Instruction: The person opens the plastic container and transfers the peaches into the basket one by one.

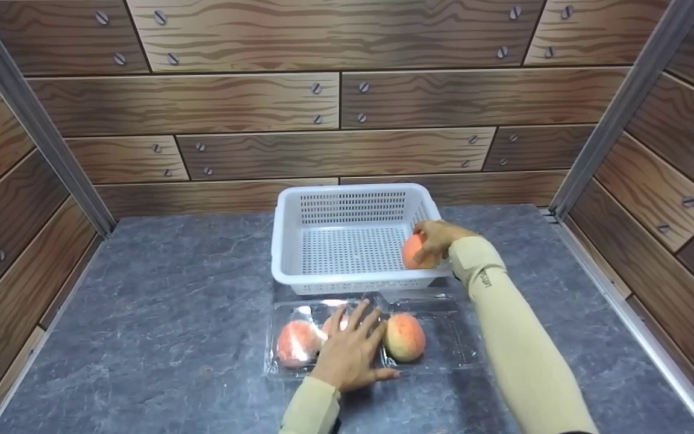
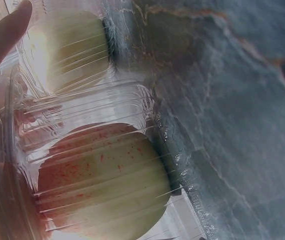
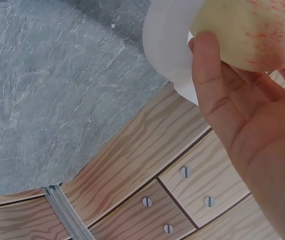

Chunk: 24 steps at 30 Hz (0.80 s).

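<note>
My right hand (image 1: pixel 440 238) grips a red-and-yellow peach (image 1: pixel 413 250) inside the right end of the white plastic basket (image 1: pixel 353 278). In the right wrist view the thumb and fingers curl round the pale, red-speckled peach (image 3: pixel 252 37). My left hand (image 1: pixel 349 357) lies with fingers spread over a clear plastic clamshell box (image 1: pixel 464 346) in front of the basket. One peach (image 1: pixel 296 345) sits left of that hand under shiny plastic, another (image 1: pixel 405 339) to its right, and a third (image 1: pixel 328 325) is mostly hidden by the fingers. Ribbed clear plastic covers a peach (image 2: pixel 102 185) in the left wrist view.
A grey marbled tabletop (image 1: pixel 172 313) carries everything. Wood-patterned panels (image 1: pixel 262 102) wall the back and both sides, joined by metal corner strips (image 1: pixel 612 90). The basket's slotted floor (image 1: pixel 347 248) shows to the left of the held peach.
</note>
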### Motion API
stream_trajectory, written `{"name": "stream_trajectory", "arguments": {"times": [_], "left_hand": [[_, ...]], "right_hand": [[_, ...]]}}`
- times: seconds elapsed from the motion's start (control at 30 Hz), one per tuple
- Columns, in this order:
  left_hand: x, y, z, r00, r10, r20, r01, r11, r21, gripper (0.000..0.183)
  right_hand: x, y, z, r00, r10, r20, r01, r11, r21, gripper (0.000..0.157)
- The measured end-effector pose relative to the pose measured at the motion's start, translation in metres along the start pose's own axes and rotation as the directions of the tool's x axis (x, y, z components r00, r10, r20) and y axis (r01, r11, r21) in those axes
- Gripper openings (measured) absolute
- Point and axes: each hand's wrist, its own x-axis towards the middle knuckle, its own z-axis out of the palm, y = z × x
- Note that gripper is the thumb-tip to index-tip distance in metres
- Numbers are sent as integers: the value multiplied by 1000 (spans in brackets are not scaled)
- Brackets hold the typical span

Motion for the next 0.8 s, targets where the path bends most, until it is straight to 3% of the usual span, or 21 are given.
{"name": "stream_trajectory", "arguments": {"times": [0.2,0.57,0.8], "left_hand": [[0,1,0,1000,-1,0,1,1000,4,90],[0,0,0,1000,3,9,-3,1000,9,90],[0,1,0,1000,-2,18,2,1000,11,90]], "right_hand": [[-4,-1,-4,999,-23,-26,22,998,-56,57],[-2,-2,-6,999,-20,-27,19,999,-51,56],[-6,-3,-10,997,-73,-37,70,995,-74,53]]}}
